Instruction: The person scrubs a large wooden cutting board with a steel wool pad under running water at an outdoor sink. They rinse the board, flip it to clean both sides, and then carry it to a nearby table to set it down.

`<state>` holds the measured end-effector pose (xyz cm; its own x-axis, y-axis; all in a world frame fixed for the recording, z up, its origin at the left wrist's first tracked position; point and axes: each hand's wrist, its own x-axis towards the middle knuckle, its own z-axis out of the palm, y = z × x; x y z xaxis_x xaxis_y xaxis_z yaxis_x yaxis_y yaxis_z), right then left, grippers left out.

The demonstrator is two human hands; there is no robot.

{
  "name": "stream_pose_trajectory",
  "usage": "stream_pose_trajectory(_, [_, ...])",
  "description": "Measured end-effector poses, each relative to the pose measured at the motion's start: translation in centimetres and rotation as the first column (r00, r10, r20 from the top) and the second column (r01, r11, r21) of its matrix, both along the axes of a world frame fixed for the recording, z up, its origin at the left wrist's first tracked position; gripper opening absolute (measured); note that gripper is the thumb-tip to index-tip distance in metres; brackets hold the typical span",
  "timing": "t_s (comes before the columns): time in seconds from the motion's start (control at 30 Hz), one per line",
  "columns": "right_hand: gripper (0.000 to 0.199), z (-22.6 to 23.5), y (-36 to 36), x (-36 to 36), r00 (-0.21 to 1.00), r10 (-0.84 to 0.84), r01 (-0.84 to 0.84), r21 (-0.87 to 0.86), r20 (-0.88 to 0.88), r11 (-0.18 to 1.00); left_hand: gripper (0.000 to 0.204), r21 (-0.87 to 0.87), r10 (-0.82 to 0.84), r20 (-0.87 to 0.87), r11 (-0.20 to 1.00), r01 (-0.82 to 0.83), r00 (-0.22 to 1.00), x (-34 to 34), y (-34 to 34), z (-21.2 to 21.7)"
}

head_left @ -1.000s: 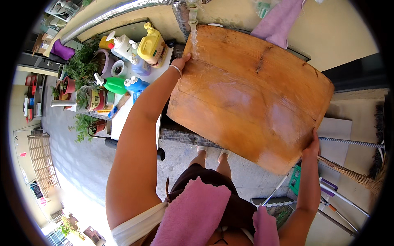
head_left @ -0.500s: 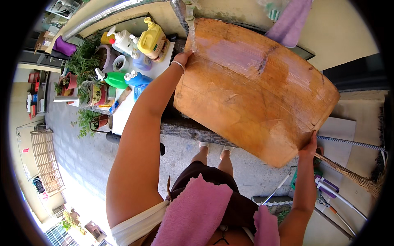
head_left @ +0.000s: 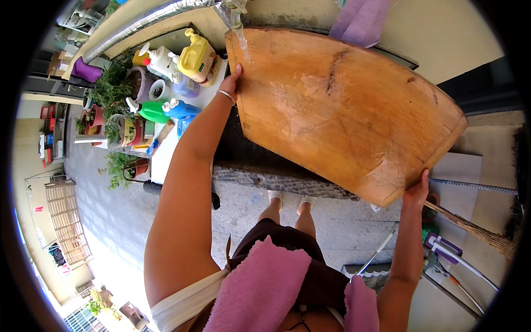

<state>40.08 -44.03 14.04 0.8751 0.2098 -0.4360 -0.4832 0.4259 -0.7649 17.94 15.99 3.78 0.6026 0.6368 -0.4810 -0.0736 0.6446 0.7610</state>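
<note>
You hold a large wooden board [head_left: 337,105], worn, scored and rounded at its corners, tilted over a rough stone sink edge [head_left: 276,177]. Your left hand [head_left: 232,80] grips its far left edge under a running tap [head_left: 232,11]; your right hand [head_left: 417,191] clasps its near right corner. Plastic bottles [head_left: 177,61] crowd the left worktop [head_left: 166,149].

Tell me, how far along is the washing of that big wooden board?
Part of the wooden board already looks wet and pale. Right now the left hand and right hand hold it tilted under the running tap. The darker, drier-looking areas seem left to rinse; soap bottles stand beside it.
</note>
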Motion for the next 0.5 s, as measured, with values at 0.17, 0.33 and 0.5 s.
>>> stream_pose_trajectory(0.17, [0.060, -0.3, 1.3, 0.6, 0.996, 0.072, -0.073, 0.028, 0.045, 0.997, 0.073, 0.024, -0.063, -0.091, 0.998, 0.066, 0.994, -3.3, 0.4, -0.2])
stream_pose_trajectory(0.33, [0.059, -1.0, 2.5, 2.0, 0.996, 0.087, -0.087, -0.001, 0.035, 0.996, 0.096, -0.078, -0.090, -0.335, 0.995, 0.067, 0.938, -5.5, -0.7, 0.2])
stream_pose_trajectory(0.5, [0.054, 0.3, 6.3, 3.1, 0.988, 0.143, -0.141, -0.059, 0.049, 0.988, 0.102, -0.164, -0.078, -0.332, 0.986, 0.024, 0.940, -8.7, -0.2, -1.7])
